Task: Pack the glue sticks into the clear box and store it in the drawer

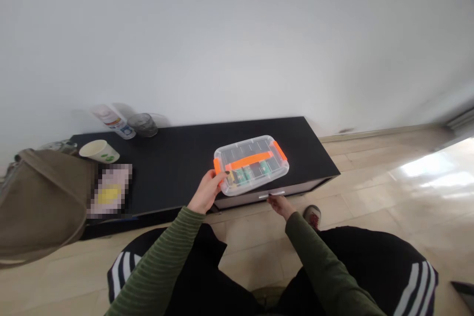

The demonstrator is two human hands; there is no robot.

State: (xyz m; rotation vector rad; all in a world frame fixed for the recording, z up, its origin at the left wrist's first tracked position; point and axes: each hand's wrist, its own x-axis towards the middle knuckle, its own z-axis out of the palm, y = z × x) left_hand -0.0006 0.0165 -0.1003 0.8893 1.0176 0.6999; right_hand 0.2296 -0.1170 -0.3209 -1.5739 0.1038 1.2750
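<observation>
A clear plastic storage box [255, 177] with an orange carry handle [249, 160] and orange side latches is over the right half of the black cabinet top [177, 158]. Small green and yellow packets [244, 174] show through its lid. My left hand [209, 187] grips the box at its left end, thumb on the lid beside the latch. Below the box's front edge, my right hand [280, 205] has its fingers curled at the metal handle [272, 195] of a pale drawer front [298, 187], which looks closed. Those fingertips are partly hidden.
At the cabinet's left stand a paper cup [99, 151], a spray can [114, 121] and a dark glass [142, 125]. A brown bag [40, 197] and a blurred-out pink item [111, 190] lie nearby. A white wall [237, 44] rises behind; tiled floor [363, 197] lies right.
</observation>
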